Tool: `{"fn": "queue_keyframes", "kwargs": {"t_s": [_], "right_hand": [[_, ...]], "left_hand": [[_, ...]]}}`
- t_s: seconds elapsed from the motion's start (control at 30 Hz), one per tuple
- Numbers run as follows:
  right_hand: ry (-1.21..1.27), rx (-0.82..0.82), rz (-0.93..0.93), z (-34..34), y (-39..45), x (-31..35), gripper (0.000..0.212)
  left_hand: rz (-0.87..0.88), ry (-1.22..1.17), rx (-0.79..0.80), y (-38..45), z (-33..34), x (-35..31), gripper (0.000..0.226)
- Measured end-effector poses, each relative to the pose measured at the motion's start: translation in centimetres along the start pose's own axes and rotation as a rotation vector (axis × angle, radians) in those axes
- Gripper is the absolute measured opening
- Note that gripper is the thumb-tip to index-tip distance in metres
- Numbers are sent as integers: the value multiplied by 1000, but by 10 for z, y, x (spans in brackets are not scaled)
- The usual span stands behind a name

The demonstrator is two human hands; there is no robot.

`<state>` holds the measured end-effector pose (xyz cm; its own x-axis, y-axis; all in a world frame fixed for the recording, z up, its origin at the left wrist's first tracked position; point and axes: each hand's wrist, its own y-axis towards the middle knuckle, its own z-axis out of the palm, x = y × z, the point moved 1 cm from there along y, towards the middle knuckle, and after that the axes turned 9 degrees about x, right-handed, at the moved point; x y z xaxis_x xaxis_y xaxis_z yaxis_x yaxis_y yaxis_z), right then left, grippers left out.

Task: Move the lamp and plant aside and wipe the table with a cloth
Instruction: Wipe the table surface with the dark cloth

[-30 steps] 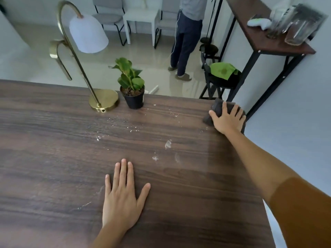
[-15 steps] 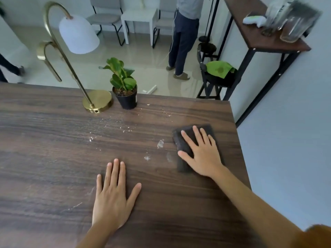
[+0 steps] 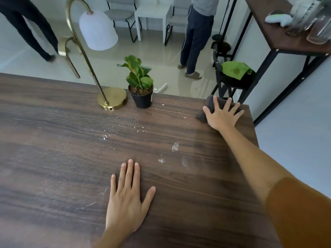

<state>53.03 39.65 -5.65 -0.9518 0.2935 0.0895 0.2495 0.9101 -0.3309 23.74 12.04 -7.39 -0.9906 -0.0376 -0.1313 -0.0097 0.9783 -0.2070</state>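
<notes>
A brass lamp [image 3: 112, 98] with a white shade stands at the far edge of the dark wooden table [image 3: 53, 149]. Right beside its base is a small green plant [image 3: 141, 92] in a black pot. My right hand [image 3: 223, 115] presses flat on a dark grey cloth [image 3: 209, 107] at the table's far right corner. My left hand [image 3: 128, 199] lies flat on the wood near the front, fingers apart, holding nothing. White specks and smears [image 3: 175, 146] dot the middle of the tabletop.
Beyond the table, a black stool with a green cloth [image 3: 234, 70] stands by a side table [image 3: 279, 38] holding glass jars. Two people [image 3: 197, 33] stand on the pale floor, with chairs and a white table behind.
My right hand slid the cloth from the middle right of the table back out to the far right corner. My left hand stayed flat in place.
</notes>
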Motion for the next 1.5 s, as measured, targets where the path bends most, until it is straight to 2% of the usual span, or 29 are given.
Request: {"fn": "queue_keyframes", "kwargs": {"t_s": [0.07,0.23,0.33,0.43,0.53,0.6,0.67,0.73,0.8,0.83,0.93,1.03,1.13,1.2,1.27,1.37,1.43,1.5], "right_hand": [[-25,33,-65,-1,8,44,71],[-116,66,-477,48,-55,114,60],[-133,24,-690,69,-124,97,59],[-159,-3,-806,80,-180,23,58],[-153,-39,-698,69,-179,-46,60],[-154,-33,-546,54,-142,-55,63],[-112,-43,-357,41,-97,-34,70],[-46,-22,-163,30,-61,6,78],[-21,39,-81,23,-47,56,83],[-35,62,-107,24,-50,80,84],[-92,72,-349,48,-96,137,82],[-100,37,-632,89,-186,153,74],[-85,0,-927,112,-267,109,65],[-111,1,-980,113,-285,49,63],[-142,-26,-914,103,-271,-6,63],[-156,8,-597,81,-207,-42,68],[-108,-3,-358,62,-152,-27,76],[-32,15,-154,43,-107,19,81]], "left_hand": [[-1,-11,13,5,-2,-2,81],[-39,5,59,1,1,7,80],[-56,-3,64,-1,-4,15,80],[-14,-45,53,-5,-12,14,85],[-26,-174,-19,3,-31,34,85],[-121,-202,-100,15,-42,70,81],[-241,-202,-120,24,-45,110,78],[-326,-197,-73,30,-40,134,77],[-349,-148,-54,31,-31,140,80],[-345,-118,-62,29,-27,140,80],[-354,-95,-82,26,-24,145,79],[-363,-93,-72,26,-28,153,80],[-365,-105,-70,20,-25,149,80],[-367,-99,-73,15,-23,143,80],[-377,-90,-68,11,-24,140,80],[-375,-72,-68,11,-23,135,80],[-357,-69,-62,17,-20,128,81],[-346,-95,-48,21,-18,126,83]]}}
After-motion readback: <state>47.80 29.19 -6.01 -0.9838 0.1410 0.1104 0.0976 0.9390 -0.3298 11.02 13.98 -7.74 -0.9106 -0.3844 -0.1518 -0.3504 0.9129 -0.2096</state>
